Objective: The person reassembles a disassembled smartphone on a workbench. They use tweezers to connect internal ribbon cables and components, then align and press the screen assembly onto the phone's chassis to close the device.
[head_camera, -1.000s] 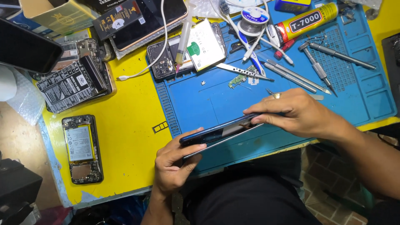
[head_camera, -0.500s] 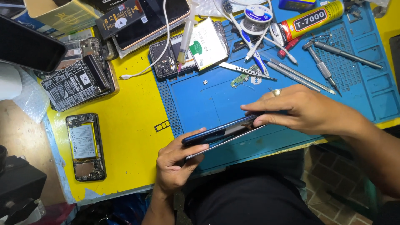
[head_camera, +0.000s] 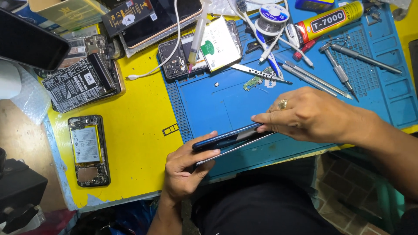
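Observation:
A dark blue phone (head_camera: 230,138) is held edge-on over the near edge of a blue work mat (head_camera: 226,100), its back cover lifted slightly from the body. My left hand (head_camera: 185,167) grips the phone's left end from below, thumb on top. My right hand (head_camera: 309,115), wearing a ring, pinches the phone's right end at the gap between cover and body.
A yellow table (head_camera: 139,130) carries an opened phone with its battery showing (head_camera: 87,150), several more opened phones and batteries at the back left, a white cable (head_camera: 167,48), tweezers (head_camera: 259,73), screwdrivers (head_camera: 337,69), a glue tube (head_camera: 328,21), a solder spool (head_camera: 272,17).
My right hand has slid a little to the left along the phone's edge. The phone and my left hand stay in nearly the same place.

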